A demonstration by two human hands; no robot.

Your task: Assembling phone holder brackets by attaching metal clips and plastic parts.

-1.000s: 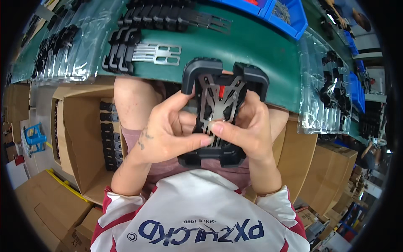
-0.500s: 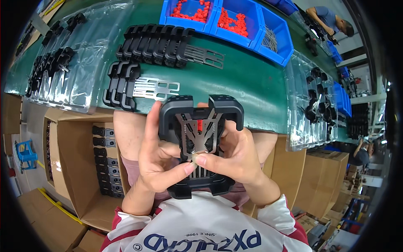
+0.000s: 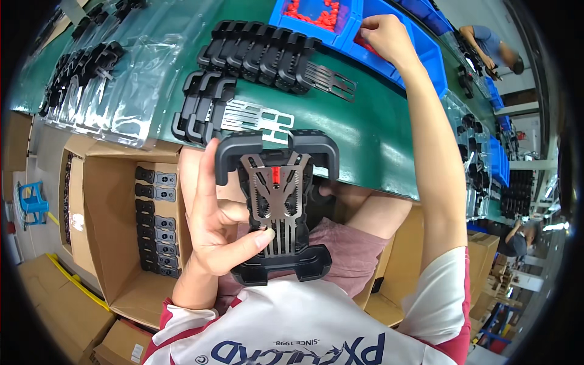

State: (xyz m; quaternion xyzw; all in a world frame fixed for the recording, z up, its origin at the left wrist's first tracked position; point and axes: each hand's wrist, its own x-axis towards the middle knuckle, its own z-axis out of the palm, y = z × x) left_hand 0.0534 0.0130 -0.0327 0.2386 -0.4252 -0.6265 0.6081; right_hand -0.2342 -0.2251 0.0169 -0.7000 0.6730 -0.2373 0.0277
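My left hand (image 3: 216, 234) grips a black phone holder (image 3: 277, 207) with silver metal plates and a small red piece near its upper middle. The thumb presses on the lower plate and the other fingers wrap round the holder's left side. At the far right of the bench, my right hand (image 3: 389, 38) reaches down into the middle compartment of a blue bin (image 3: 433, 70). Its fingers are curled together over red plastic parts (image 3: 364, 44); what they pinch, if anything, is hidden.
Two rows of black holders (image 3: 258, 55) with silver plates lie on the green bench (image 3: 365, 131). Clear plastic trays (image 3: 131, 115) with black parts stand left and right. An open cardboard box (image 3: 118, 243) of black and grey pieces is at my left. Another person (image 3: 486, 45) works farther off.
My right hand has let go of the phone holder and moved up and right into the blue bin. My left hand keeps the holder, now slightly farther left.
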